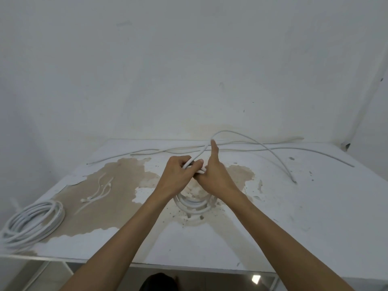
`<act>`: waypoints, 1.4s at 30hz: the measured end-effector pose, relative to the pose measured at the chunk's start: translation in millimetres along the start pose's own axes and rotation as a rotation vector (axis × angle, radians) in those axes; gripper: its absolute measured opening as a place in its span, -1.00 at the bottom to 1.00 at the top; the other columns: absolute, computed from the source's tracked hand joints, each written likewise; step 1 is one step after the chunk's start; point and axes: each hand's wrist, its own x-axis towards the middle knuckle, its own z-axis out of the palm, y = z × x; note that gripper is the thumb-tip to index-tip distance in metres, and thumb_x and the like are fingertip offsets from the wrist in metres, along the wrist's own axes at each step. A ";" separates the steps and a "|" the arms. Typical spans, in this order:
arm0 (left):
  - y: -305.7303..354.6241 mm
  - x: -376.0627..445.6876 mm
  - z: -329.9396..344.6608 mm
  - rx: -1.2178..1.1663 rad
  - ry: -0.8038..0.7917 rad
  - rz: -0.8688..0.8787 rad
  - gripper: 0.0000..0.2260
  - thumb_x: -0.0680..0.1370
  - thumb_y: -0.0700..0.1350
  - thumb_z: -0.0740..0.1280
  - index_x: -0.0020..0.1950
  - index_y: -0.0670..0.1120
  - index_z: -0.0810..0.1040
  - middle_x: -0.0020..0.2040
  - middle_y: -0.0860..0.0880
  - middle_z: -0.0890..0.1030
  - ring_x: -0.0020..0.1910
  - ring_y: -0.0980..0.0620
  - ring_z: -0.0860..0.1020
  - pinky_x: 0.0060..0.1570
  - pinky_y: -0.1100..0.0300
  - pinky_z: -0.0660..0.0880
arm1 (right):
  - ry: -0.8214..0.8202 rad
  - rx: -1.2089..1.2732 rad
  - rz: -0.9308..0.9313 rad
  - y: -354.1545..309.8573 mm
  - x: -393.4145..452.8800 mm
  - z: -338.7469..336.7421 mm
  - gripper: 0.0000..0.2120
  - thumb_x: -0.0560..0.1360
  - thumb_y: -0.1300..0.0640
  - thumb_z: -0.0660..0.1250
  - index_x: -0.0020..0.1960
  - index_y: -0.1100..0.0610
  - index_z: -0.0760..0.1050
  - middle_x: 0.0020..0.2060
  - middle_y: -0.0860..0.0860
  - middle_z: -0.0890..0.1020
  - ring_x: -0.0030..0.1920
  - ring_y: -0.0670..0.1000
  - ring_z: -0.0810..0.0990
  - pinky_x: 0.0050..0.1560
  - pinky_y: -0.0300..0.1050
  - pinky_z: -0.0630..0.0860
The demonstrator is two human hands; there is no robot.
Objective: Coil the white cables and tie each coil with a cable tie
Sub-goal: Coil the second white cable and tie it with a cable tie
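Head cam, looking down at a beat-up white table (273,238) with peeled brown patches. The left hand (178,173) is curled tight around the top of a half-made white cable coil (194,203) mid-table. The right hand (216,175) also grips it, thumb sticking up. The hands hide the coil's top, and its loose tail (258,143) arcs far right. A finished coil (31,223) sits near-left, with cable ties (98,194) right of it and more loose cables (168,151) along the far edge.

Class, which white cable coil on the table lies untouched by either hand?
The finished coil at the table's near-left corner; the other coil hangs from both hands, left hand and right hand.
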 end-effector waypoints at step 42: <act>27.9 18.8 -24.4 -0.909 0.025 -0.553 -0.57 0.55 0.06 0.34 -0.46 -0.08 0.37 -0.60 0.08 0.13 -0.65 0.11 0.07 -0.56 0.29 0.25 | 0.037 0.263 -0.002 -45.6 21.0 -36.3 -0.78 0.46 0.21 0.46 -0.32 0.19 0.51 -0.48 0.05 0.50 -0.46 0.03 0.56 -0.33 -0.12 0.56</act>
